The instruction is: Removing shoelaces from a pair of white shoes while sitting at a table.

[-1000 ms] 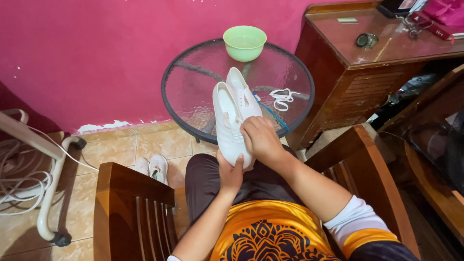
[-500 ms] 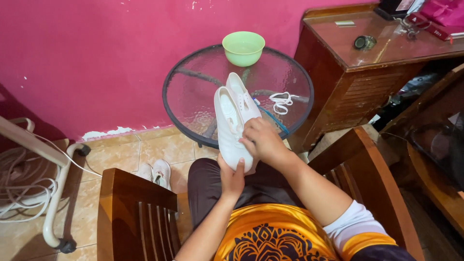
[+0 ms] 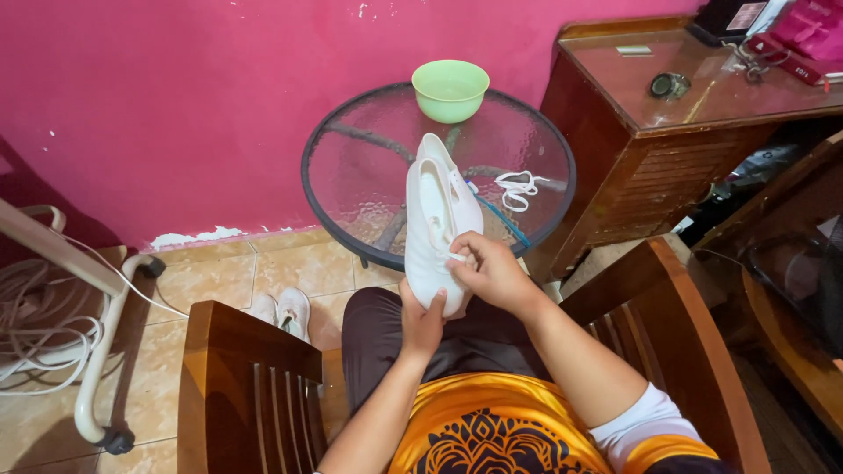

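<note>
Shoe [image 3: 436,219], white and low-cut, is held up over the person's lap with its toe pointing away, so that from the head camera it overlaps the near edge of the round glass counter [image 3: 351,175]; whether it touches the glass cannot be told. It looks light and soft-sided, a canvas or thin synthetic upper on a firmer sole (the sole is the stiff part, so the heel end and the sole edges look like the surest places to take hold). The upper would likely give under a squeeze, and its eyelet row shows no lace threaded through it.

Going down in size: the glass counter stands against the pink wall, with a dark wooden cabinet [image 3: 667,140] just beside its right edge. The wooden chair arms [image 3: 246,369] frame the lap. A second white shoe [image 3: 294,309] lies on the tiled floor below the counter's near left edge.

The left hand [image 3: 423,318] is closed around the heel from below, bearing the weight. The right hand [image 3: 492,270] is curled at the opening, fingertips pinching near the top eyelets.

A green bowl [image 3: 450,88] sits at the counter's far edge. A loose white lace [image 3: 520,188] lies toward the right edge, apart from the shoe.
</note>
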